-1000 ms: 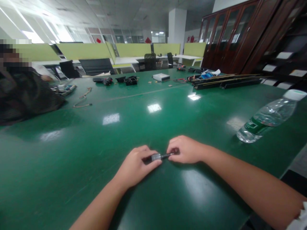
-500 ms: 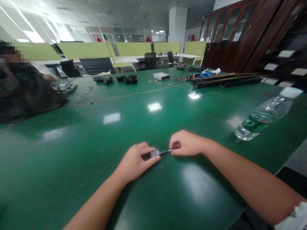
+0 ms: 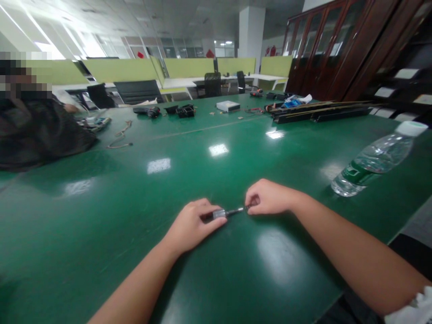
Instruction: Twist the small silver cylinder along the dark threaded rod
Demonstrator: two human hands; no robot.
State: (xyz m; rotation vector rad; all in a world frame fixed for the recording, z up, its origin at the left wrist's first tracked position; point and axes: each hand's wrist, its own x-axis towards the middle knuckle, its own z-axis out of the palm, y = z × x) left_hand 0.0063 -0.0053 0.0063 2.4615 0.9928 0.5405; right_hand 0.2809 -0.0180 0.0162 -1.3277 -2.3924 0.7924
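My left hand rests low over the table, its thumb and fingers closed round a short tool with a grey, partly see-through body and a thin dark shaft. The shaft points right and ends in a silvery tip. Just beyond that tip, my right hand pinches a small dark piece, which may be coiled; most of it is hidden by the fingers. A narrow gap seems to lie between tip and piece. Both hands are above the green tabletop.
A water bottle stands on the right. Along the back lie long black rails, a white box-shaped unit, black parts and a cable. Another person in dark clothing leans on the table at the left.
My right hand has moved slightly right and away from the shaft, baring the silvery tip. My left hand keeps its hold on the tool. The view has shifted a little.
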